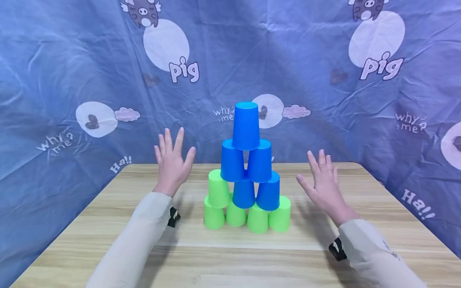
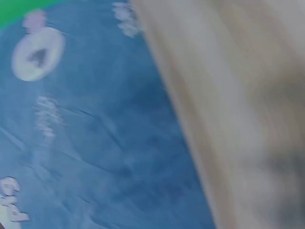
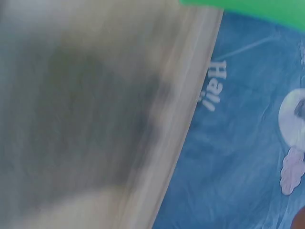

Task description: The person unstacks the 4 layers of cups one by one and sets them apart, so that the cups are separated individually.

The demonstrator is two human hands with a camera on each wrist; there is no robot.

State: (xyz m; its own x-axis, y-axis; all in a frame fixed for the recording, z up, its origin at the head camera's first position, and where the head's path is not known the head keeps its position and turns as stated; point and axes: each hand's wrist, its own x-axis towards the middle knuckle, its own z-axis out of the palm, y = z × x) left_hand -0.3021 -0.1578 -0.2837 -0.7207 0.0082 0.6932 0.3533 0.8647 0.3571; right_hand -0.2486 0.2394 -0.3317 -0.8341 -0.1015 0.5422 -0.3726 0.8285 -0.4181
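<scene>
An upside-down cup pyramid stands upright mid-table in the head view. A blue cup (image 1: 246,126) tops it, resting on two blue cups, the left one (image 1: 232,162) and the right one (image 1: 260,162). Below them sit a green cup (image 1: 218,189) and two blue cups (image 1: 268,192). Several green cups (image 1: 257,220) form the bottom row. My left hand (image 1: 173,166) is raised left of the pyramid, fingers spread, touching nothing. On the other side, my right hand (image 1: 324,186) also hovers apart from the cups, fingers extended. Neither wrist view shows the cups clearly.
The wooden table (image 1: 230,264) has its far edge just behind the pyramid. A blue patterned cloth (image 1: 230,48) hangs behind and at both sides. Black bands (image 1: 174,217) show at the wrists. Blurred green shapes (image 3: 267,12) cross the wrist views' top corners.
</scene>
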